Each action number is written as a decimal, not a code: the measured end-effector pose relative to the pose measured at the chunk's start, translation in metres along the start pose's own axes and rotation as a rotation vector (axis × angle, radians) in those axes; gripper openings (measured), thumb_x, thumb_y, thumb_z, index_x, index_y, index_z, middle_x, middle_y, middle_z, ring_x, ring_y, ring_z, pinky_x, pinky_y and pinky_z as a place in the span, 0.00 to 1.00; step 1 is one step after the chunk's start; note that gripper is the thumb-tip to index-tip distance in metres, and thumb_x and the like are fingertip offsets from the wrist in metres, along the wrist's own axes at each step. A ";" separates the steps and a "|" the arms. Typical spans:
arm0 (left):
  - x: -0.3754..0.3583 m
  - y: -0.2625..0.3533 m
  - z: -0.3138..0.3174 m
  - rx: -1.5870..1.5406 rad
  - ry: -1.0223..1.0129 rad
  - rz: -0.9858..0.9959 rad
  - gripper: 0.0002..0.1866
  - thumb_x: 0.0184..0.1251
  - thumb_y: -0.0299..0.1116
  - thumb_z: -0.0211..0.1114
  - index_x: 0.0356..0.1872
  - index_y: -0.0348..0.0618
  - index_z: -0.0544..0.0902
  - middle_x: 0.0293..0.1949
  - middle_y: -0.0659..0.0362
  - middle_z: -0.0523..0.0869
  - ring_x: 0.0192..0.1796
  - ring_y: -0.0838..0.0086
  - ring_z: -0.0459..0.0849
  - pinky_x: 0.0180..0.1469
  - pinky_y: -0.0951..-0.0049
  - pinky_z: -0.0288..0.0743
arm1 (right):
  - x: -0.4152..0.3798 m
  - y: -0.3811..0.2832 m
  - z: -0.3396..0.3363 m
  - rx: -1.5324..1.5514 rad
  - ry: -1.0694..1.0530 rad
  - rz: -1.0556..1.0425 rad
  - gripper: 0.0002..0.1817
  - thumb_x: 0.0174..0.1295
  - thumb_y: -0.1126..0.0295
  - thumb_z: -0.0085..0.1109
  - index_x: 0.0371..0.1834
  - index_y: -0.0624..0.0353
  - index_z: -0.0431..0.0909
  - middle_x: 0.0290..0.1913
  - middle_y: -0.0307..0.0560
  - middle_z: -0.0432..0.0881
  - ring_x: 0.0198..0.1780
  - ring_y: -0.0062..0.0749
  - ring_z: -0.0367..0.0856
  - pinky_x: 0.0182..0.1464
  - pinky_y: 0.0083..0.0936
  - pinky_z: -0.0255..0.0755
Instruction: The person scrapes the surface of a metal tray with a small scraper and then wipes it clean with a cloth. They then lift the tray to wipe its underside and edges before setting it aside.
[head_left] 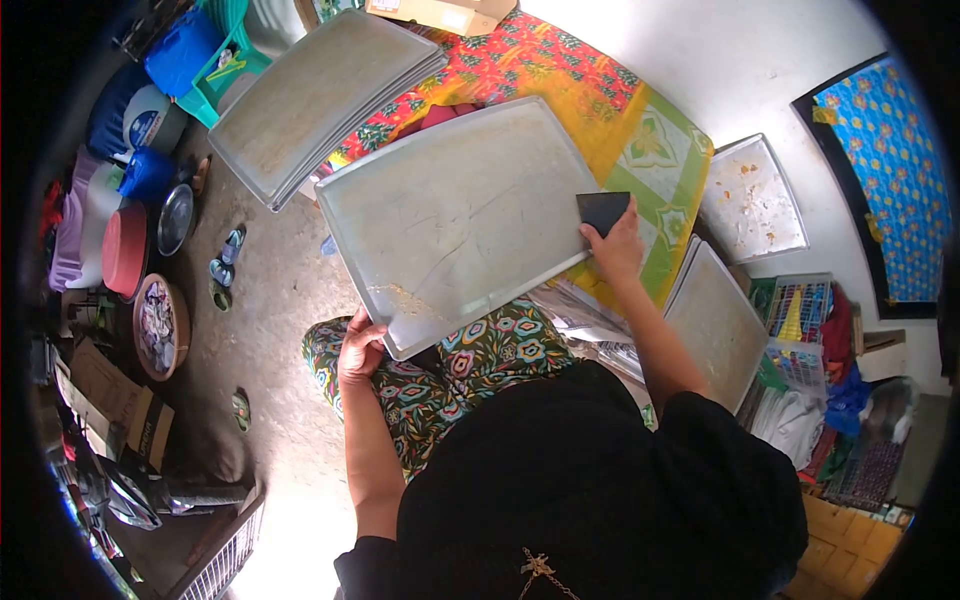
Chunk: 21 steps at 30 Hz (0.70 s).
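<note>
A large metal baking tray (460, 210) lies tilted across my lap and the edge of the cloth-covered table. My left hand (361, 345) is closed on its near left corner, thumb on top of the rim. Pale crumbs (405, 300) are gathered on the tray close to that corner, and thin scratches mark its middle. In my right hand (618, 243) is a flat black scraper (603, 211), pinched between thumb and fingers over the tray's right edge.
A stack of similar trays (320, 95) rests on the table at the upper left. More trays (715, 310) lean to my right, and one with brown residue (752, 198) stands against the wall. Basins (125, 250), slippers (228, 258) and a cardboard box (115, 400) are on the floor at left.
</note>
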<state>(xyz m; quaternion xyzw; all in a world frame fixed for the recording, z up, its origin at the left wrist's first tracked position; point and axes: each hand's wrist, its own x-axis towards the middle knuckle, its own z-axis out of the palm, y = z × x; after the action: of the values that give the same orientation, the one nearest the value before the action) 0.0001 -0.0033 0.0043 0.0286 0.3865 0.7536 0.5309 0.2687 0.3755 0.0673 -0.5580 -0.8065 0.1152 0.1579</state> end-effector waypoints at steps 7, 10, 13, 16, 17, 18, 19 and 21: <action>-0.001 0.002 0.004 0.006 -0.036 -0.011 0.30 0.55 0.14 0.62 0.62 0.41 0.75 0.48 0.58 0.85 0.44 0.72 0.86 0.48 0.72 0.81 | 0.026 0.011 0.009 0.021 0.022 0.161 0.60 0.50 0.42 0.69 0.77 0.63 0.42 0.68 0.63 0.65 0.64 0.53 0.71 0.60 0.50 0.66; -0.002 0.003 0.005 0.018 -0.034 -0.007 0.30 0.55 0.14 0.62 0.63 0.41 0.74 0.47 0.58 0.85 0.44 0.72 0.86 0.48 0.73 0.82 | 0.040 0.001 0.006 0.007 -0.042 0.175 0.60 0.51 0.42 0.69 0.77 0.63 0.42 0.69 0.62 0.65 0.66 0.53 0.70 0.62 0.51 0.65; -0.001 0.002 0.002 0.021 -0.042 -0.024 0.31 0.55 0.14 0.62 0.63 0.42 0.74 0.48 0.58 0.85 0.45 0.72 0.86 0.48 0.72 0.82 | 0.040 -0.025 0.001 -0.082 -0.152 0.124 0.60 0.52 0.43 0.68 0.76 0.65 0.42 0.71 0.61 0.63 0.68 0.52 0.68 0.63 0.51 0.64; -0.001 0.002 0.003 0.014 -0.036 -0.002 0.31 0.54 0.14 0.63 0.63 0.42 0.74 0.48 0.58 0.85 0.46 0.71 0.86 0.49 0.72 0.81 | 0.067 -0.012 0.006 -0.021 -0.067 0.235 0.60 0.52 0.43 0.68 0.76 0.65 0.41 0.72 0.62 0.60 0.69 0.51 0.68 0.64 0.53 0.63; -0.002 0.002 0.006 0.011 -0.031 0.008 0.31 0.54 0.14 0.63 0.63 0.43 0.74 0.48 0.58 0.85 0.47 0.71 0.86 0.49 0.71 0.81 | 0.071 0.005 0.036 0.002 0.001 0.050 0.60 0.52 0.43 0.68 0.76 0.65 0.41 0.73 0.62 0.59 0.69 0.51 0.68 0.64 0.53 0.63; -0.002 0.002 0.008 0.015 -0.020 0.009 0.31 0.54 0.14 0.63 0.63 0.43 0.74 0.49 0.58 0.85 0.47 0.71 0.86 0.50 0.71 0.81 | 0.062 -0.009 0.035 -0.041 -0.055 -0.002 0.59 0.53 0.43 0.68 0.76 0.66 0.41 0.73 0.62 0.60 0.69 0.51 0.68 0.63 0.52 0.64; -0.001 0.003 0.010 0.018 -0.010 0.007 0.31 0.54 0.14 0.63 0.63 0.43 0.74 0.49 0.58 0.85 0.47 0.70 0.86 0.50 0.71 0.81 | 0.041 -0.039 0.028 -0.084 -0.111 -0.051 0.59 0.53 0.43 0.68 0.76 0.66 0.42 0.73 0.62 0.60 0.69 0.52 0.68 0.63 0.51 0.65; -0.004 0.004 0.013 0.046 0.006 -0.008 0.31 0.54 0.15 0.63 0.63 0.42 0.74 0.47 0.59 0.85 0.45 0.72 0.85 0.48 0.74 0.80 | 0.031 -0.058 0.021 -0.052 -0.103 -0.117 0.59 0.53 0.44 0.68 0.76 0.68 0.42 0.71 0.64 0.62 0.68 0.52 0.68 0.62 0.47 0.68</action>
<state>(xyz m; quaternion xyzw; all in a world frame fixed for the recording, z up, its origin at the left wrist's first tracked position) 0.0045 0.0003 0.0168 0.0372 0.4055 0.7425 0.5318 0.1998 0.3842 0.0731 -0.5073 -0.8475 0.1131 0.1082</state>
